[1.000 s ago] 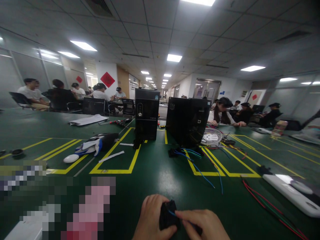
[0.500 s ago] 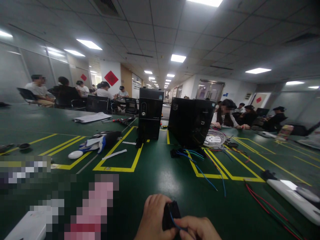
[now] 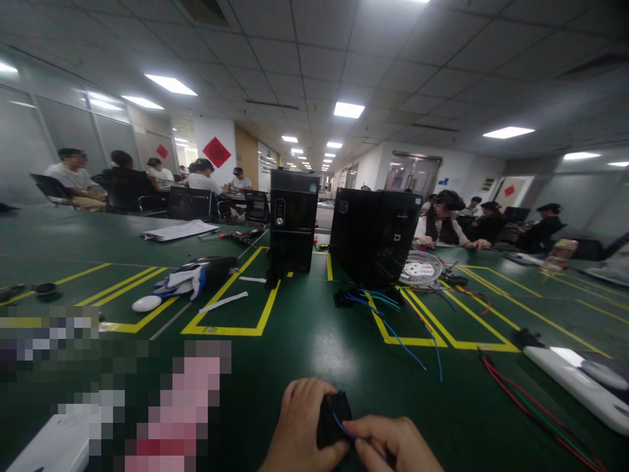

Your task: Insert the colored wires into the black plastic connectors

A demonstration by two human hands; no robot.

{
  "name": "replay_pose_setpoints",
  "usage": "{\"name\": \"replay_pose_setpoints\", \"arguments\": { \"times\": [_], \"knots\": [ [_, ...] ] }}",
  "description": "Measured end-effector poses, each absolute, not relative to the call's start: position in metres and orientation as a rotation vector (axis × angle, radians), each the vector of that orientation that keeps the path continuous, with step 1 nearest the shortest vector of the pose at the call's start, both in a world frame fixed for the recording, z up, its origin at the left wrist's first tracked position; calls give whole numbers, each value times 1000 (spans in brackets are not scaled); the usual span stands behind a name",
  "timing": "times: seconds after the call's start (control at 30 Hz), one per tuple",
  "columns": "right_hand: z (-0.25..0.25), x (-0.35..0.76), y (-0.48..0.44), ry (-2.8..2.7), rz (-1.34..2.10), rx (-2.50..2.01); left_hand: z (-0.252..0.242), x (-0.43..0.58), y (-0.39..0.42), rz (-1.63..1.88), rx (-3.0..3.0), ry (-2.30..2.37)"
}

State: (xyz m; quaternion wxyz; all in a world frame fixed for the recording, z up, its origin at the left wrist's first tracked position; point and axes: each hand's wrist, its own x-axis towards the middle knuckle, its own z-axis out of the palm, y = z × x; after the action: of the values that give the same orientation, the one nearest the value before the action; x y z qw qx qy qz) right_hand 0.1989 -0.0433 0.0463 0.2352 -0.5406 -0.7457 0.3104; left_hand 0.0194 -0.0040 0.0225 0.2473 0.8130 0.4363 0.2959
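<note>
At the bottom edge of the head view my left hand (image 3: pixel 299 426) is wrapped round a small black block-shaped part (image 3: pixel 334 416). My right hand (image 3: pixel 393 446) pinches a thin blue wire (image 3: pixel 344 432) that runs to that black part. Both hands hover just above the dark green table (image 3: pixel 314 347) with its yellow taped rectangles. The lower parts of both hands are cut off by the frame.
Two black upright boxes (image 3: pixel 293 219) (image 3: pixel 374 236) stand mid-table, with loose blue wires (image 3: pixel 393 321) and a white fan grille (image 3: pixel 419 267) beside them. Gloves (image 3: pixel 181 283) lie at left, white panels (image 3: pixel 577 383) and red wires at right. Several people sit at far tables.
My hands stay on the black part; the right hand shifted slightly while pinching the blue wire. The view tilted a little down and back up.
</note>
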Motion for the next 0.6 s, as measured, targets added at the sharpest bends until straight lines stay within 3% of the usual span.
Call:
{"name": "replay_pose_setpoints", "arguments": {
  "times": [0.17, 0.6],
  "knots": [
    [46, 213, -37, -1960, 669, -1636, 30, 18, -5, 756, 2184, 1199],
    [38, 204, -42, -1774, 1079, -1426, 24, 19, -5, 804, 2213, 1187]
  ]
}}
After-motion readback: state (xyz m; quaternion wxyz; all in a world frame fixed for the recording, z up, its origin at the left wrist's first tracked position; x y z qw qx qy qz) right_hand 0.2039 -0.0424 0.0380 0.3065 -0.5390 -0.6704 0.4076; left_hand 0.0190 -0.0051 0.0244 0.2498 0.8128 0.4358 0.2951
